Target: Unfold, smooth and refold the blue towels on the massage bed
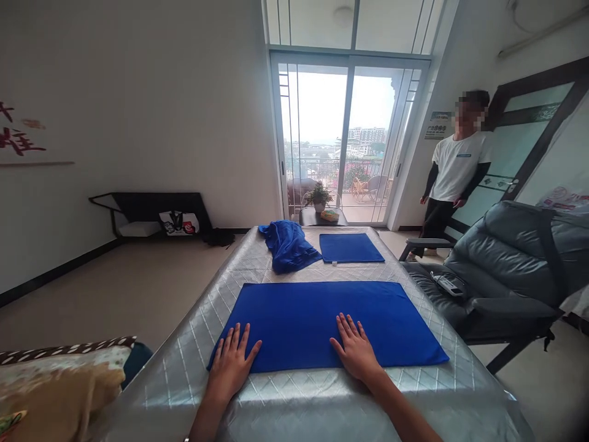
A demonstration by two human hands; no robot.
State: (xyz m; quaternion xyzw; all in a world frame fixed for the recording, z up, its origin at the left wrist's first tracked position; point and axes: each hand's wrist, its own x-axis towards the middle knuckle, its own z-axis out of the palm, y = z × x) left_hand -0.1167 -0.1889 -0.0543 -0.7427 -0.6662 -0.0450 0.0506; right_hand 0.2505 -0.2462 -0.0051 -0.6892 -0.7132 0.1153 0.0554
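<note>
A blue towel [294, 313] lies spread flat in front of me on the silver quilted table cover [271, 399]. My left hand [234, 359] rests palm down on its near left corner, fingers spread. Right of the towel's middle, near the front edge, my right hand [354, 348] lies flat with its fingers stretched out. Neither hand grips anything. Farther back, a smaller blue cloth [352, 247], folded into a neat rectangle with a white tag, lies on the right. Beside it on the left is a crumpled blue cloth [289, 247].
A grey recliner [497, 264] with a power strip [446, 284] on its seat stands along the table's right side. Behind it is a person [458, 159] in a white T-shirt. A potted plant [319, 195] stands beyond the far edge. Bedding [59, 374] lies at the lower left.
</note>
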